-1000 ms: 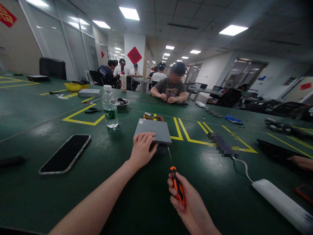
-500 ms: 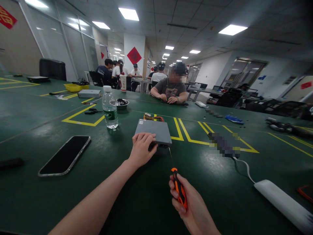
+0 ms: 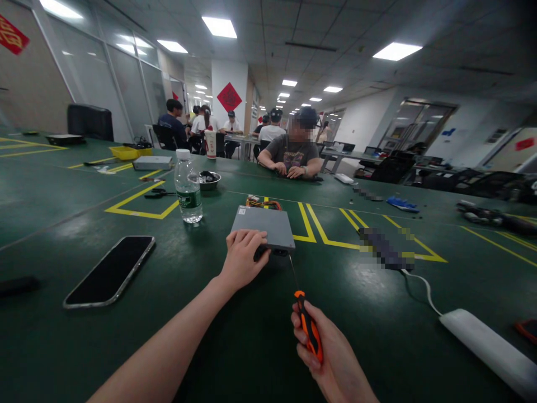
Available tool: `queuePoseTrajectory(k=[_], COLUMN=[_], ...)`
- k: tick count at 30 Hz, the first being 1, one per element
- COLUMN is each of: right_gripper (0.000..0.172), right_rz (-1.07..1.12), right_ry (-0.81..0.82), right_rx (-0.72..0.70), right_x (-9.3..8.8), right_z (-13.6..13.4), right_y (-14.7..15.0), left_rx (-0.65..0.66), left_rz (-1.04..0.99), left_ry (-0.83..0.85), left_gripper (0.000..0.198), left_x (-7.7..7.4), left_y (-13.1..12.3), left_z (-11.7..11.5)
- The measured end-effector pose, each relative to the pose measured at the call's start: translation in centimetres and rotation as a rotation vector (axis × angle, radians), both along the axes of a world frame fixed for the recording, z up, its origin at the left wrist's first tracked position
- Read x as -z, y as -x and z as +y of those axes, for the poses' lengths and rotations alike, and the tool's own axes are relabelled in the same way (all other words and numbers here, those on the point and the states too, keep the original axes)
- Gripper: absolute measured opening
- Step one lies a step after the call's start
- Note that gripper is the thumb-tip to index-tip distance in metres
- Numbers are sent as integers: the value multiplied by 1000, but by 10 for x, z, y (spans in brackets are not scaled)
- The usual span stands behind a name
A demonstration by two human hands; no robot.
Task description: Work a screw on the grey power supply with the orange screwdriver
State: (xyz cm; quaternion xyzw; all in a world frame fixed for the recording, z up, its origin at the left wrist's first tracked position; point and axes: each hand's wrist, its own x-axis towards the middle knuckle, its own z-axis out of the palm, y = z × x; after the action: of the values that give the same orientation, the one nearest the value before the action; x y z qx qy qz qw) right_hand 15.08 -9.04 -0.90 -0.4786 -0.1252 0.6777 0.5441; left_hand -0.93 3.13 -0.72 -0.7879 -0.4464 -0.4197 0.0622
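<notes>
— What has changed at the green work table since the earlier frame?

— Little. The orange-and-black screwdriver (image 3: 308, 327) has been drawn slightly nearer the wearer and lower in the head view, while the flat grey metal box (image 3: 264, 226) has been kept where it lay. The thin shaft is seen angled up to the box's near right corner, at its front edge; whether the tip is seated in a screw cannot be told.

— How are the hands shown?

— The left hand (image 3: 242, 258) is laid over the box's near left corner, fingers curled down on the lid and front edge, pressing rather than lifting. The right hand (image 3: 325, 358) is closed around the screwdriver's handle.

— Where is the box placed?

— On the dark green table top (image 3: 251, 347), just before the yellow floor-style markings, with a bundle of coloured wires (image 3: 262, 202) seen at its far edge.

— What would good work require here?

— It is judged that the shaft should be brought in line with the screw, the tip pressed fully home before any turning, and the box held firmly down so it cannot swivel.

— And around it?

— A clear plastic water bottle (image 3: 188, 187) is stood beyond to the left, a black smartphone (image 3: 111, 270) lies face up nearer, and a white power strip (image 3: 489, 350) is seen to the right. A seated person in a grey shirt (image 3: 292, 152) is at work across the table.
</notes>
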Motion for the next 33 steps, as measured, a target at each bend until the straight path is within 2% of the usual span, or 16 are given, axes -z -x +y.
queuePoseTrajectory(k=[4, 7, 10, 12, 17, 19, 21, 25, 27, 30, 33], right_gripper=[21, 29, 48, 54, 44, 36, 29, 31, 30, 34, 33], right_rz=[-22, -124, -445, -738, -1315, -1495, -1623, -1703, -1739, -1741, -1746], right_ry=[-18, -117, -279, -359, -658, -741, -755, -823, -919, -911, -831], right_rx=[5, 17, 23, -37, -96, -58, 12, 88, -11, -22, 28], right_x=[-2, -4, -5, -5, 2, 7, 14, 29, 32, 28, 18], right_z=[-1, -6, -14, -19, -23, -22, -22, -20, -19, -18, -18], right_y=[2, 2, -5, -12, -19, -14, -7, -4, -9, -21, -26], left_rx=[-1, -2, -4, -10, -16, -16, -13, -5, -8, -11, -11], left_rz=[1, 9, 13, 10, 4, 1, -2, -2, -6, -7, 4], left_ry=[5, 5, 2, 2, 7, 8, 7, -2, -2, 0, 1], left_gripper=[9, 9, 10, 11, 11, 11, 11, 11, 12, 12, 11], left_x=[1, 0, 0, 0, 1, 1, 1, 1, 2, 3, 3], left_y=[0, 0, 0, 0, 0, 0, -1, -1, -1, -1, -1], left_z=[0, 0, 0, 0, 1, 1, 0, 0, 1, 1, 1])
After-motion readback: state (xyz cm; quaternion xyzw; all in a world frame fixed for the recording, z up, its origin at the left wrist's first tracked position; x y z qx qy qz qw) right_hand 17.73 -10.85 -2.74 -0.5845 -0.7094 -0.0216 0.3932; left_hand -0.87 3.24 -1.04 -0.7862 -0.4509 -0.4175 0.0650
